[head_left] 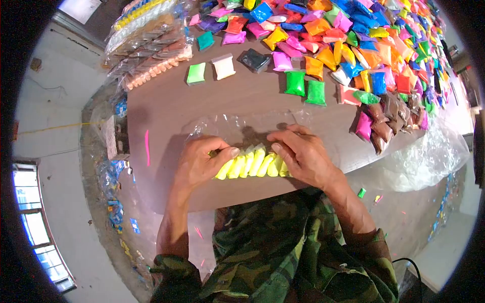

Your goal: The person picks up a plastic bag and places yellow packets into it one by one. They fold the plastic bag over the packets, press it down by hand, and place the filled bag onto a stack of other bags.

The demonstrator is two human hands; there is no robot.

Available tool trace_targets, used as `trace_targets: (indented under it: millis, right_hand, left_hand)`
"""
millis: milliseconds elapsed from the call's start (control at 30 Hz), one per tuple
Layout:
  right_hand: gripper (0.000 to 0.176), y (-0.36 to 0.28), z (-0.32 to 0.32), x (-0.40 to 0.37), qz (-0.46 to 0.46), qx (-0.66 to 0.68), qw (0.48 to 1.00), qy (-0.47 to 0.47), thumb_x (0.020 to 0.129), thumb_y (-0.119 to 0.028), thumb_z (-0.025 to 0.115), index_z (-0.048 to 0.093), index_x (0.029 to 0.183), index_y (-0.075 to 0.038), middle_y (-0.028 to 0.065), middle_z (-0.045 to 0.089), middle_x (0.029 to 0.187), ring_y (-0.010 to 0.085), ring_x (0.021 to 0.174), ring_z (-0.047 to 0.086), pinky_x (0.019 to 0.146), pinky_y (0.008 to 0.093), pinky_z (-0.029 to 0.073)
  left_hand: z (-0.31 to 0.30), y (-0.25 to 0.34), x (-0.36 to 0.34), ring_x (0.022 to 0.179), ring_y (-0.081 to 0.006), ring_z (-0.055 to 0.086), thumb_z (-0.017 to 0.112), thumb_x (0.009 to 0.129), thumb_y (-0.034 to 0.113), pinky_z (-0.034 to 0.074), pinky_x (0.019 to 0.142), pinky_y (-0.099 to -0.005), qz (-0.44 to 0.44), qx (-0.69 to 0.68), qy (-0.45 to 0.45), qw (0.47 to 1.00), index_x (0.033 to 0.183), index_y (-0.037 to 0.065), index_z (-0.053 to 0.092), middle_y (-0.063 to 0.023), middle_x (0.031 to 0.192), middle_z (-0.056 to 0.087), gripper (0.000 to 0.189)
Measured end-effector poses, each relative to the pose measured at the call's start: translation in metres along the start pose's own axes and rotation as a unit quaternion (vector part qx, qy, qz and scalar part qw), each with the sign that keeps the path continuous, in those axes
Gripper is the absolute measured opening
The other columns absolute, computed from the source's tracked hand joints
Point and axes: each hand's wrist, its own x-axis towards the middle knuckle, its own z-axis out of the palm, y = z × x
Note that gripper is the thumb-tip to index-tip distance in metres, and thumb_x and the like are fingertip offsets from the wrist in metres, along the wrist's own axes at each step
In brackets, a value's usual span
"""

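A row of yellow packets (251, 164) lies on the bench (161, 187), near its front edge, between the two hands. The left hand (199, 161) is at the row's left end, thumb and forefinger close together at the packets' upper edge; the right hand (309, 156) covers the right end, its fingers bent and slightly apart. Whether either pinches packet or film cannot be told. Clear plastic film (227, 122) spreads just beyond the row. Farther out lie two green packets (305, 88), a black packet (254, 60) and a large multicoloured heap (348, 38); bagged rows (151, 45) stand at far left.
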Motion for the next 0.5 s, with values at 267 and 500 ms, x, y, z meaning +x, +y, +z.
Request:
trace_targets:
  millis: [267,500]
  right_hand:
    - [0.019,-0.004,-0.005,-0.001,-0.004,-0.031,0.999,-0.024,0.098,-0.015,0.069,0.072,0.115,-0.006,0.0159,0.075,0.109,0.0392,0.104,0.070,0.104,0.0533,0.050]
    - [0.037,-0.046,-0.017,0.001,-0.140,-0.154,0.978,-0.007,0.080,-0.015,0.073,0.072,0.115,-0.006,0.0087,0.070,0.131,0.0280,0.124,0.065,0.108,0.0508,0.049]
  left_hand:
    - [0.000,-0.003,0.002,0.072,-0.0146,0.068,0.081,0.094,0.023,0.053,0.065,-0.0333,0.008,-0.011,0.001,1.000,0.089,-0.001,0.077,-0.0088,0.078,0.074,0.025]
    - [0.005,-0.011,0.003,0.074,-0.0139,0.070,0.080,0.092,0.017,0.054,0.067,-0.0328,0.013,-0.002,0.015,1.000,0.092,0.001,0.078,-0.0090,0.079,0.075,0.017]
